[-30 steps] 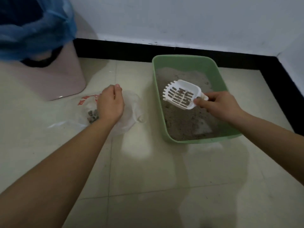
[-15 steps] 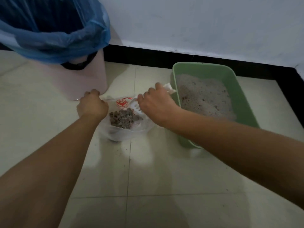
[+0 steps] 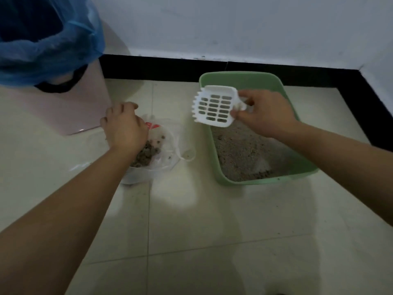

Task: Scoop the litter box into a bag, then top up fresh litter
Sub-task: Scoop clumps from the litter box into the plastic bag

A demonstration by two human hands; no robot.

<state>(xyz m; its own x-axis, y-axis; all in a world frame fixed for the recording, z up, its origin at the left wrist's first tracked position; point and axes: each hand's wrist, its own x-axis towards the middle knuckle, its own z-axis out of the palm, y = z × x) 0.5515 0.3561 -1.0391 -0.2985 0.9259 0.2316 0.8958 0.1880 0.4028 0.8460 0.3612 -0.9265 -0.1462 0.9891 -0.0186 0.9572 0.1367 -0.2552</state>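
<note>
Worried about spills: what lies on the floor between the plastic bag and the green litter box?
Only bare tile, in the head view; the plastic bag trails a loose handle toward the litter box.

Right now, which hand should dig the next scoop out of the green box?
Probably the right hand: it grips the white scoop just above the litter box. The left hand is busy holding the plastic bag beside the box.

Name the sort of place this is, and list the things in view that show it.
Probably an indoor corner of a home: a tiled floor meeting a white wall with black skirting, a green litter box, and a pink bin with a blue liner.
</note>
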